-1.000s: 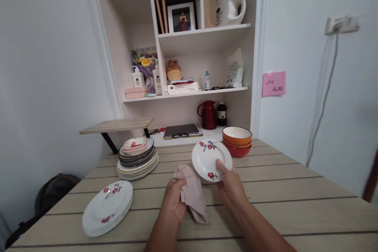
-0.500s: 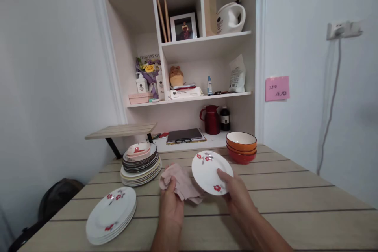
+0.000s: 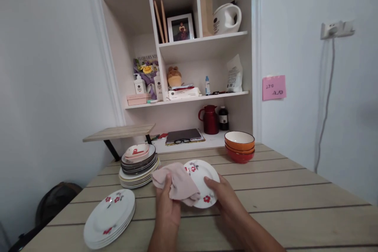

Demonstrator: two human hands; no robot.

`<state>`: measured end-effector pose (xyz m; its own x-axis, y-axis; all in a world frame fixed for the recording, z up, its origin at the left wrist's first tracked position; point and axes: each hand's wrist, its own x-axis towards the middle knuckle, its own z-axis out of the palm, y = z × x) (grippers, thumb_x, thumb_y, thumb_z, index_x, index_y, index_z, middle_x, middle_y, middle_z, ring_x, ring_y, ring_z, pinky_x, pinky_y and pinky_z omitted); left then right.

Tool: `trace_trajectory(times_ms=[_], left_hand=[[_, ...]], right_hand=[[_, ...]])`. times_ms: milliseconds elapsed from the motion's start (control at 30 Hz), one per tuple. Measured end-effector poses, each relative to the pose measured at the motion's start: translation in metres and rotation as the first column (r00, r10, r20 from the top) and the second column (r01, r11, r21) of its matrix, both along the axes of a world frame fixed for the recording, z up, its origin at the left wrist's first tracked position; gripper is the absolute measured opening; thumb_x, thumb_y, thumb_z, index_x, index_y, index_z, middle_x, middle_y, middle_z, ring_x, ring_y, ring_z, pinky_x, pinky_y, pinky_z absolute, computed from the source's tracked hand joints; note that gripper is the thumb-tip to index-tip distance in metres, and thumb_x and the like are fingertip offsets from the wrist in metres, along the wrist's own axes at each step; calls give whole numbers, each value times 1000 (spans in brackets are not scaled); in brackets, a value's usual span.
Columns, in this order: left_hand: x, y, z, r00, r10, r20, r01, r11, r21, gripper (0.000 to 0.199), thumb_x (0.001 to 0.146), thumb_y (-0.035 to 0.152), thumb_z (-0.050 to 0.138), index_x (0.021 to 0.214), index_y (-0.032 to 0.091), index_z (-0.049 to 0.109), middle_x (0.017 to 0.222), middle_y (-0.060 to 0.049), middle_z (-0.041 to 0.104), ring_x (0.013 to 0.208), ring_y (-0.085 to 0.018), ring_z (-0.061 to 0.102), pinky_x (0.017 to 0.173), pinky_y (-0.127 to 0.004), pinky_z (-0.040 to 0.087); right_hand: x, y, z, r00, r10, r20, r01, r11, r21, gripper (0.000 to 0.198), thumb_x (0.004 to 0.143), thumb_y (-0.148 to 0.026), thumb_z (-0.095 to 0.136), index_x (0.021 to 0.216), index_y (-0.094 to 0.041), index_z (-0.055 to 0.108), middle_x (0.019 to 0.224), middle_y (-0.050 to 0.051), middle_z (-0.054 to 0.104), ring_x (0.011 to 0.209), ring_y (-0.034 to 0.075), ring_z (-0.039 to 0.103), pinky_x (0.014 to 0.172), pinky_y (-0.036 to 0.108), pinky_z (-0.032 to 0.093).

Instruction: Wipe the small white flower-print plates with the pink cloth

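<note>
A white plate (image 3: 203,177) with red flowers is tilted above the table, its right edge pinched in my right hand (image 3: 226,195), thumb on top. My left hand (image 3: 169,201) is closed on a pale pink cloth (image 3: 180,185), which drapes over the left part of the plate and hides it there. To the left lies a stack of matching flowered plates (image 3: 110,214). Behind it stands a taller pile of plates (image 3: 138,169), topped by small pink-rimmed dishes (image 3: 136,152).
Nested orange and red bowls (image 3: 239,147) stand at the back right of the slatted table (image 3: 280,204). A small raised wooden shelf (image 3: 118,132) stands at the back left. Behind the table are a laptop (image 3: 183,135), a red jug (image 3: 210,120) and a dark bottle (image 3: 223,118).
The plate has moved left and slightly down in my right hand. The cloth, beside the plate before, now covers its left side. The view has shifted slightly.
</note>
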<state>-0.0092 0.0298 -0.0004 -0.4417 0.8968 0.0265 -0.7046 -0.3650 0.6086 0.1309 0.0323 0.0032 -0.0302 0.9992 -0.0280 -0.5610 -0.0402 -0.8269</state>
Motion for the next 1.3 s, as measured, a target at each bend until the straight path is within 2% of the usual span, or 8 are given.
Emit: trace_trajectory(times_ms=[167,300,400,467,600,767,1067,1300], left_hand=[[-5,4,-5,951,177,-253,-209,972,-105,80,68,21,81,135,39,41,133,-6,54,108,-23,63,78,-28,55],[-8,4,-4,787,400,-470,-444,896,21,51,61,8,78,106,28,68,141,-7,42,127,-26,48,86,-24,51],[-6,3,-5,839,229,-493,-246,969,32,20,64,12,74,83,20,73,115,-10,63,112,-26,60,85,-27,52],[-2,1,-5,917,56,-394,-79,996,-42,24,67,19,73,91,19,73,100,-8,72,96,-25,68,80,-31,54],[6,-3,-2,970,-138,-198,134,990,-35,42,64,19,74,106,19,71,98,-9,76,93,-25,71,82,-35,55],[9,-5,6,937,-346,-43,345,938,-15,27,77,29,66,100,16,75,102,-11,76,103,-28,68,89,-38,54],[15,-8,-1,884,-286,-369,272,958,-91,75,63,29,86,130,20,55,117,-15,70,97,-26,70,82,-33,56],[15,-10,0,876,-286,-388,262,958,-114,60,62,36,86,113,12,65,100,-16,75,81,-27,72,72,-35,58]], right_hand=[[2,-6,9,999,-36,-13,36,999,-31,39,65,-20,73,103,-13,66,82,10,77,61,20,69,55,28,54],[4,-1,7,995,-101,-4,101,995,-21,45,63,-23,74,106,-12,64,82,10,77,63,20,68,56,28,53],[4,2,3,994,-106,16,105,993,62,49,63,-28,76,108,-11,63,85,10,77,64,21,67,53,29,53],[4,3,1,991,-128,29,123,984,128,51,63,-31,77,108,-11,63,88,11,76,66,22,67,54,29,53],[7,5,3,969,-234,79,214,955,203,46,66,-35,75,105,-12,65,89,9,76,73,22,67,62,30,54],[14,9,4,925,-357,132,311,909,279,41,69,-36,74,103,-15,68,91,7,75,78,22,67,69,30,52],[10,4,2,976,-199,91,167,945,281,48,69,-37,75,111,-15,66,97,9,75,84,26,68,73,34,53],[6,-2,5,998,-55,30,44,953,301,49,72,-38,75,115,-18,64,96,8,75,82,24,68,76,35,53]])
